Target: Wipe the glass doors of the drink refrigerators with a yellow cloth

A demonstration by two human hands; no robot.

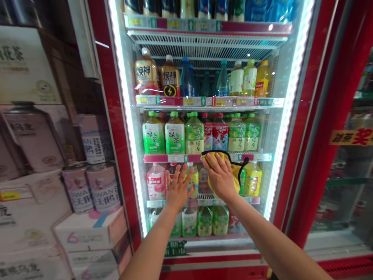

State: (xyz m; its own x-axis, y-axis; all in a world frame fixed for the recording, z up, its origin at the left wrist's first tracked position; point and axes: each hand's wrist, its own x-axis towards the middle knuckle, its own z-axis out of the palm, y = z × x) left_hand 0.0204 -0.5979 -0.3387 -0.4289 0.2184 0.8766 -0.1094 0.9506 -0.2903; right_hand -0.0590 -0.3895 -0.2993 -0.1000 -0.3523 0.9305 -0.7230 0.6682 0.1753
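Observation:
My right hand (219, 177) presses a yellow cleaning cloth (236, 175) with black edging against the glass front of a lit drinks fridge. Its fingers lie over the cloth, whose loose corner sticks out to the right. Left of it, my left hand (178, 189) has its fingers spread, palm toward the glass, and holds nothing; it seems to rest on the pane. Behind the glass stand rows of bottles, among them green tea bottles (175, 134) just above my hands and a yellow bottle (253, 179) right of the cloth. My hands hide part of the lower shelf.
The fridge has a red frame (112, 97) and bright light strips inside both edges. At left are stacked cartons (87, 233) with cans (103, 186) on top, close to the fridge. Another red-framed fridge (329, 163) stands at right.

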